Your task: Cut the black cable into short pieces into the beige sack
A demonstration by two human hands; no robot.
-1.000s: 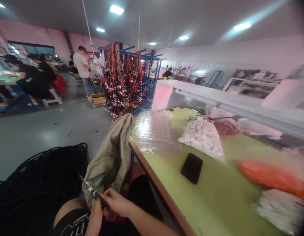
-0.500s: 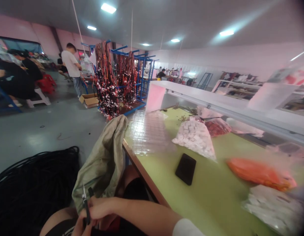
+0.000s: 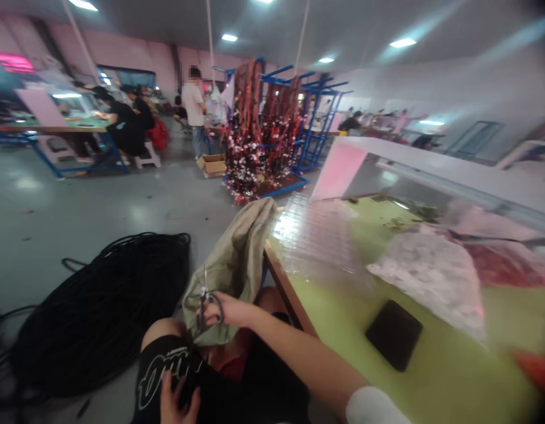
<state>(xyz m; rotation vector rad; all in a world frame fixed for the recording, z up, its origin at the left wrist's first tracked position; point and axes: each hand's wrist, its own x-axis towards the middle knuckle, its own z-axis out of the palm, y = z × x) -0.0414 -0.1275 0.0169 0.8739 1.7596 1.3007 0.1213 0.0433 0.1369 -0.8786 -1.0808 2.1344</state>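
My right hand (image 3: 231, 309) grips a pair of scissors (image 3: 205, 291) with dark handles, the blades pointing up and away from me. Behind the scissors hangs a khaki cloth sack (image 3: 243, 244), draped by the table corner. My left hand (image 3: 178, 403) is over my lap near the black shorts, its fingers apart and holding nothing I can see. To the left, a big heap of black cord (image 3: 109, 306) lies on the floor.
On the green table (image 3: 343, 347) lie a dark flat object (image 3: 394, 334), clear plastic packaging (image 3: 316, 235) and a bag of white pieces (image 3: 431, 271). A white raised frame (image 3: 431, 156) crosses it. Beyond are a blue rack (image 3: 319, 141) with hanging straps, a cardboard box (image 3: 212, 165) and several people.
My hands were together at the scissors and are now apart. The right hand has carried the scissors toward the sack; the left is lower over my lap. My view has swung left.
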